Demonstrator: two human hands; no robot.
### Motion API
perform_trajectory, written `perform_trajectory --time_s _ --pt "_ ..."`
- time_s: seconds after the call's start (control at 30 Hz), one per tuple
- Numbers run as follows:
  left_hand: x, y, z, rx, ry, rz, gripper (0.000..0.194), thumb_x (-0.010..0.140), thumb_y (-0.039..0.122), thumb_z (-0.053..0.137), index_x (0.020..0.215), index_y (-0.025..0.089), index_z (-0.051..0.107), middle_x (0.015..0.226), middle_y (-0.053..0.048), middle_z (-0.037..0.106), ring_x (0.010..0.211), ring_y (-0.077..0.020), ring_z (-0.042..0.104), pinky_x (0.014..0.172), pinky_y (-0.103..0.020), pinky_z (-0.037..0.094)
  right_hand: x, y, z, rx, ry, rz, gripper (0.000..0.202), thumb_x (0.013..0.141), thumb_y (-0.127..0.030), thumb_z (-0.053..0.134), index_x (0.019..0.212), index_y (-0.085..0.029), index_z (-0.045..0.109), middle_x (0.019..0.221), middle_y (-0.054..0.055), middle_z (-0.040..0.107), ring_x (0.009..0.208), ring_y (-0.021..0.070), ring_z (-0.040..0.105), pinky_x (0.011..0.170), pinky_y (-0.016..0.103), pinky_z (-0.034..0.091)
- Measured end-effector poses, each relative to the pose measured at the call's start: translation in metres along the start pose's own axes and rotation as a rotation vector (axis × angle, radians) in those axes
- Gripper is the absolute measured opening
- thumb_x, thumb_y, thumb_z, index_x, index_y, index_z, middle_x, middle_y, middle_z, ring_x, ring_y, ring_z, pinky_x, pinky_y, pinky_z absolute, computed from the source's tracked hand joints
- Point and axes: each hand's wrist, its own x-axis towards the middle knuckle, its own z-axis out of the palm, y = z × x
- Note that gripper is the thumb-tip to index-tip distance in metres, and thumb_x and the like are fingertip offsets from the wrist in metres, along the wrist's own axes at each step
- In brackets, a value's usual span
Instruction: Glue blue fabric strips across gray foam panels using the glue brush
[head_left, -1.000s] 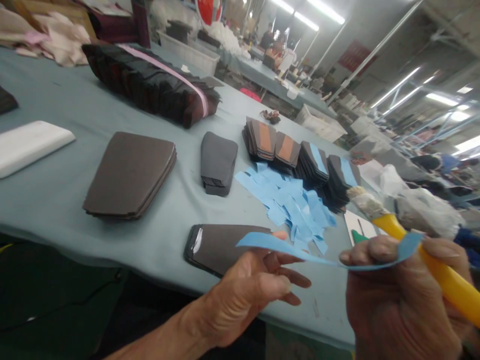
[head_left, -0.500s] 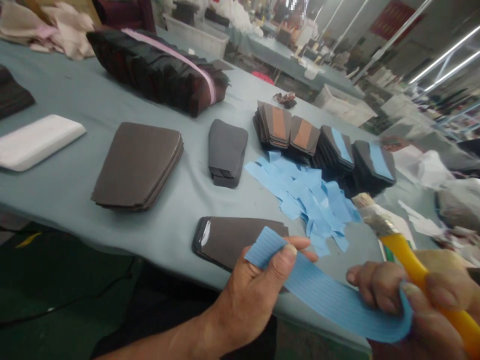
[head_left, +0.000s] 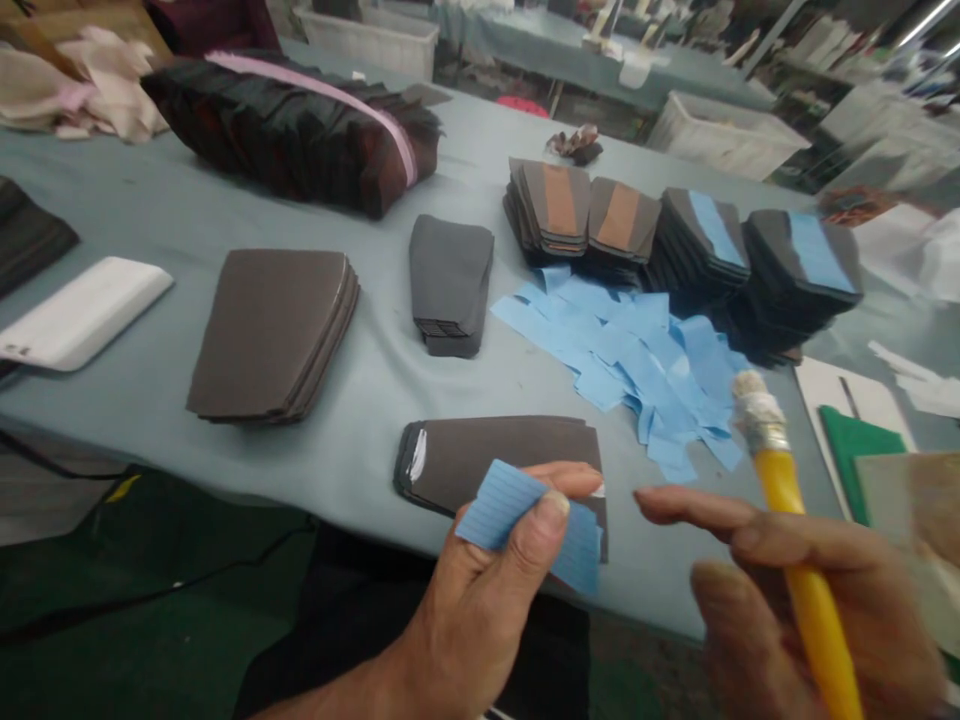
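Left grip (head_left: pixel 487 585) is clamping the blue strip (head_left: pixel 496 506) between my thumb and fingers, its ends jutting on both sides, near the dark stack (head_left: pixel 499 445) lying on the counter (head_left: pixel 379 385); my right grip (head_left: pixel 866 592) is holding the yellow-handled brush (head_left: pixel 780 484).

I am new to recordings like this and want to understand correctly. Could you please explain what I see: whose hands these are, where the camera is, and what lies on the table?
There is no machine here: a person works with two bare hands, seen by one camera worn on the head, looking forward and down. The left hand pinches a blue strip. The right hand holds a yellow-handled brush. On the table, a narrow brown stack with a white mark lies just beyond the left hand. Around it are loose blue strips, a wider brown stack, a grey stack and four striped stacks. Farther back lies a dark bundle with a pink band.
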Motion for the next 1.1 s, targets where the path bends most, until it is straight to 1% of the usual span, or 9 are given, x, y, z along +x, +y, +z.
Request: perform_trajectory --time_s 0.07,0.17,0.33,0.5,0.6,0.67,0.73,0.87,1.1 --pt "-0.004 0.003 0.000 0.038 0.008 0.044 0.046 0.100 0.069 0.061 0.125 0.035 0.080 0.150 0.000 0.067 0.148 -0.0287 0.053 0.123 -0.039 0.045 0.001 -0.005 0.017 -0.025 -0.107 -0.050 0.024 0.091 -0.033 0.083 0.098 -0.027 0.061 0.102 0.007 0.082 0.098 0.0289 0.079 0.091 0.048 0.062" --pt "-0.005 0.006 -0.001 0.086 -0.034 0.142 0.044 0.106 0.064 0.054 0.128 0.035 0.079 0.150 0.000 0.068 0.151 -0.0269 0.049 0.129 -0.041 0.037 0.006 -0.009 0.041 -0.012 -0.225 -0.151 0.020 0.097 -0.032 0.077 0.101 -0.028 0.057 0.104 0.003 0.082 0.106 0.0232 0.078 0.097 0.041 0.062" --pt "-0.004 0.002 -0.006 0.075 0.012 0.198 0.039 0.108 0.059 0.053 0.126 0.036 0.079 0.142 0.000 0.072 0.147 -0.0228 0.053 0.126 -0.035 0.042 0.006 -0.011 0.065 0.153 -0.244 -0.150 0.019 0.099 -0.017 0.068 0.097 -0.027 0.051 0.088 -0.004 0.070 0.085 0.0124 0.073 0.090 0.029 0.061" --pt "-0.006 -0.003 -0.012 0.061 0.108 0.193 0.036 0.103 0.060 0.064 0.123 0.035 0.080 0.140 -0.001 0.071 0.133 -0.0207 0.065 0.112 -0.027 0.053 0.005 -0.012 0.067 0.158 -0.297 -0.142 0.024 0.098 -0.007 0.063 0.097 -0.027 0.051 0.077 -0.006 0.058 0.062 0.0082 0.057 0.055 0.017 0.050" --pt "-0.008 0.001 -0.020 0.080 0.127 0.163 0.032 0.098 0.055 0.072 0.108 0.025 0.079 0.108 -0.002 0.076 0.097 -0.0162 0.072 0.087 -0.022 0.060 0.012 -0.013 0.061 0.058 -0.364 -0.161 0.022 0.098 -0.009 0.063 0.096 -0.027 0.051 0.080 -0.005 0.062 0.060 0.0074 0.057 0.051 0.015 0.047" --pt "-0.008 0.003 -0.027 0.103 0.134 0.117 0.034 0.096 0.053 0.074 0.090 0.020 0.073 0.083 0.000 0.067 0.073 -0.0120 0.062 0.069 -0.019 0.056 0.017 -0.013 0.058 -0.008 -0.409 -0.165 0.020 0.099 -0.011 0.062 0.095 -0.027 0.051 0.080 -0.004 0.064 0.059 0.0076 0.058 0.050 0.015 0.046" --pt "-0.008 0.003 -0.033 0.124 0.165 0.083 0.038 0.095 0.053 0.074 0.080 0.018 0.067 0.071 0.003 0.058 0.064 -0.0099 0.052 0.060 -0.018 0.050 0.021 -0.013 0.057 -0.074 -0.444 -0.171 0.017 0.100 -0.017 0.065 0.097 -0.027 0.052 0.082 -0.003 0.067 0.061 0.0092 0.062 0.053 0.017 0.050" --pt "-0.007 -0.002 -0.039 0.175 0.253 0.109 0.035 0.095 0.047 0.072 0.076 0.019 0.064 0.068 0.003 0.052 0.062 -0.0099 0.047 0.057 -0.019 0.045 0.022 -0.014 0.063 -0.152 -0.494 -0.177 0.016 0.100 -0.031 0.069 0.102 -0.029 0.054 0.088 -0.002 0.074 0.067 0.0120 0.072 0.059 0.018 0.057" --pt "-0.013 -0.003 -0.043 0.332 0.314 0.205 0.021 0.096 0.032 0.068 0.077 0.021 0.069 0.070 0.001 0.064 0.064 -0.0131 0.058 0.063 -0.023 0.051 0.013 -0.013 0.078 -0.141 -0.429 -0.255 0.017 0.097 -0.015 0.068 0.098 -0.028 0.056 0.086 -0.002 0.075 0.070 0.0122 0.074 0.067 0.019 0.061"
